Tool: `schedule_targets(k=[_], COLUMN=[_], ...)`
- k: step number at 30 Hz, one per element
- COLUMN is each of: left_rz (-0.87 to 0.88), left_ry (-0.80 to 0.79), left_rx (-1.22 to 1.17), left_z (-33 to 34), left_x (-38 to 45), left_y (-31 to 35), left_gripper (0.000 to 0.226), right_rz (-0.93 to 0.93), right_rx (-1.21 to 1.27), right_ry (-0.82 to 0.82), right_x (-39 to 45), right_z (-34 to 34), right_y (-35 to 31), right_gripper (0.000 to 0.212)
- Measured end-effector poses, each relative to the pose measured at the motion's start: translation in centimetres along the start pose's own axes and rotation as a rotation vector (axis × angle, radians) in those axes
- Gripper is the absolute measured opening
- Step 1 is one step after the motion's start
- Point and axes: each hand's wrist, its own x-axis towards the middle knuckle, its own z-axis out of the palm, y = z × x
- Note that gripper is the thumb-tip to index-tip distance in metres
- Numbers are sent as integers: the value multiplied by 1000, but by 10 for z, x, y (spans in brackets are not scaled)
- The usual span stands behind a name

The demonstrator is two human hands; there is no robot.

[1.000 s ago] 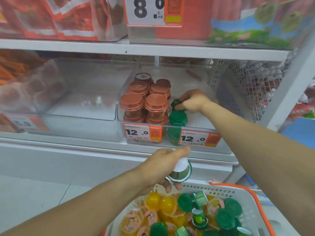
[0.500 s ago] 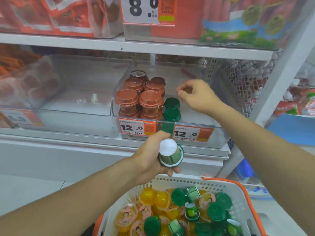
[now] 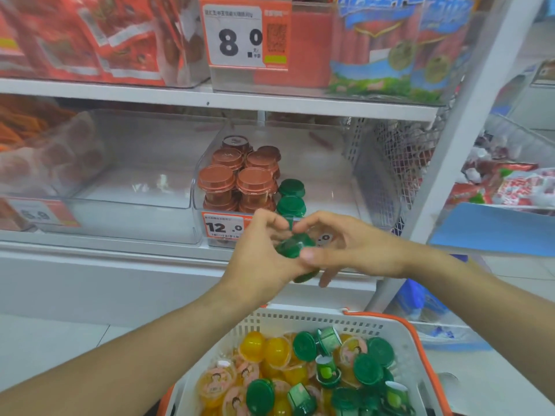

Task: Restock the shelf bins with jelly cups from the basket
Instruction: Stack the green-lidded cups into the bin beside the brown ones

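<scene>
Both hands meet before the clear bin (image 3: 375, 187), left hand (image 3: 258, 259) passing a green jelly cup (image 3: 292, 246) into the right hand (image 3: 348, 244) fingers closing round it, next setting it behind the green row.

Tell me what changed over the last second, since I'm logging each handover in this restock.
The right hand let go of the green cup it set in the bin, drew back and met the left hand below the bin's front. Both now grip the green jelly cup the left hand lifted. The stacked brown cups, green cups and basket look unchanged.
</scene>
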Motion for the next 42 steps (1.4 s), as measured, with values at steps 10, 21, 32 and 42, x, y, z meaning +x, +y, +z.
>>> schedule_targets(k=[10, 21, 32, 42], left_rz=[349, 119, 335, 427], left_ry=[84, 3, 86, 39], left_rx=[191, -158, 399, 577], left_z=[0, 1, -7, -6], left_x=[-7, 1, 13, 21], left_y=[5, 0, -7, -27], left_gripper=[71, 43, 55, 47], right_rz=[38, 235, 106, 276], right_rx=[619, 507, 872, 623], right_ry=[117, 200, 433, 857], right_x=[-2, 0, 43, 201], right_z=[11, -7, -48, -94], right_y=[-5, -7, -27, 16], right_gripper=[51, 38, 29, 8])
